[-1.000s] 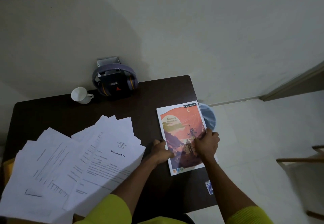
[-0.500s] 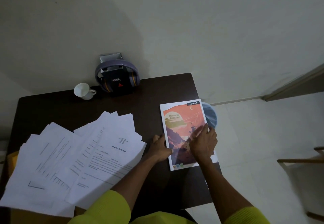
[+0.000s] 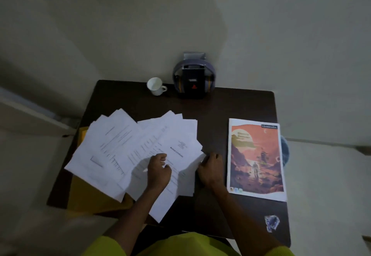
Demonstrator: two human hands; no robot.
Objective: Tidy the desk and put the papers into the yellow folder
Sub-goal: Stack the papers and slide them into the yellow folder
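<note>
Desk [image 3: 230,103]: dark brown top filling the lower middle of the view, its far edge against a pale wall at 12 o'clock.
Papers [image 3: 124,147]: a loose fan of white printed sheets spread over the left half of the desk, from about 9 o'clock toward the centre; the topmost sheet carries a bold heading too blurred to read.
Yellow folder [image 3: 88,193]: lies flat under the papers at 8 o'clock, showing only as a yellow strip past their near edge and a corner at their far left; it overhangs the near left edge of the desk.
Notebook [image 3: 256,159]: orange illustrated cover, flat along the right edge of the desk at 3 o'clock, well apart from the papers; a blue round object peeks out from behind its right edge.
Headphones [image 3: 193,79]: purple, wrapped over a black box at 12 o'clock, at the far edge.
Right hand [image 3: 210,167]: at the right edge of the top sheets, fingers curled; whether it pinches the sheet edge or only touches it I cannot tell.
Left hand [image 3: 159,170]: resting on top of the papers near the centre, fingers bent inward; whether they hold a sheet I cannot tell.
Cup [image 3: 155,86]: white, just left of the headphones, handle pointing toward them.
Wrapper [image 3: 271,222]: small crumpled bluish scrap at 5 o'clock, near the desk's near right corner.
</note>
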